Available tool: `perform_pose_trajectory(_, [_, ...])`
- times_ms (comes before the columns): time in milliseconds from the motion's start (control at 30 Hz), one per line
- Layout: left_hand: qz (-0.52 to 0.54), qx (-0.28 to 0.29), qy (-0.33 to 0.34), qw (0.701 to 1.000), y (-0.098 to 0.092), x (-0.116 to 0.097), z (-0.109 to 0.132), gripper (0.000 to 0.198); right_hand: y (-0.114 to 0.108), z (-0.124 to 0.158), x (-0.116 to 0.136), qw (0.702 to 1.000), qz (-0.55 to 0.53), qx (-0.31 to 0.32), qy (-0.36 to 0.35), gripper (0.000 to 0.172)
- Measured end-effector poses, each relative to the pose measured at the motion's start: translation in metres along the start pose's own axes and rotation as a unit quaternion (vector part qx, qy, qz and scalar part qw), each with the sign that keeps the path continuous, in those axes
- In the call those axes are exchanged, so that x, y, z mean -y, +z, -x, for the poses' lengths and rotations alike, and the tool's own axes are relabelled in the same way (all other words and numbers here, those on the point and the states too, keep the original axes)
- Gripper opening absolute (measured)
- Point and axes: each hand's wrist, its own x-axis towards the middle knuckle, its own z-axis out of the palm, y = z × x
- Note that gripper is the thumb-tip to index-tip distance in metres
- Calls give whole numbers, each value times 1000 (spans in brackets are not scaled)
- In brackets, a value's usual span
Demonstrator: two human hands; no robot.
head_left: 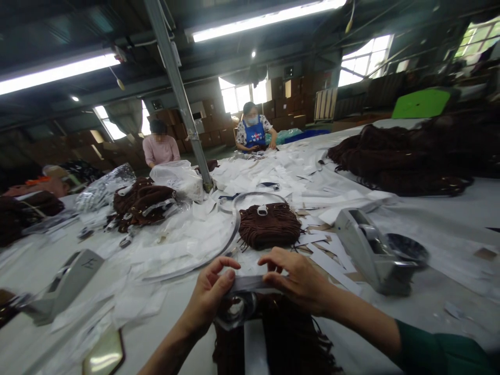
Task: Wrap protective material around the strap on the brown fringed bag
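My left hand (209, 294) and my right hand (299, 278) both pinch a white paper strip (250, 284) stretched between them. The strip lies over a dark brown fringed bag (289, 338) with a round metal ring (236, 308), right in front of me. Another brown fringed bag (269, 226) rests on the table just beyond my hands, with a long grey strap (234, 229) curving around its left side.
A grey tape dispenser (371, 255) stands right of my hands, another (64, 284) at the left. White paper slips (297, 177) cover the table. Heaps of brown bags (410, 156) lie far right and left (142, 203). Two people (253, 133) work at the far end. A metal pole (179, 88) rises mid-table.
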Motion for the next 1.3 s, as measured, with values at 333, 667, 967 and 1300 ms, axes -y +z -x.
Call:
perform_pose_trajectory(333, [76, -27, 36, 996, 19, -15, -15, 38, 27, -13, 12, 998, -24, 58, 7, 52])
perform_pose_trajectory(667, [178, -74, 34, 981, 25, 15, -26, 38, 18, -10, 3, 975, -170, 67, 130, 29])
perform_pose_trajectory(967, [62, -48, 33, 996, 15, 16, -25, 49, 15, -10, 14, 970, -195, 78, 119, 17])
perform_pose_trajectory(1300, [-411, 200, 4, 889, 0, -35, 18, 42, 46, 20, -9, 996, 65, 57, -24, 14])
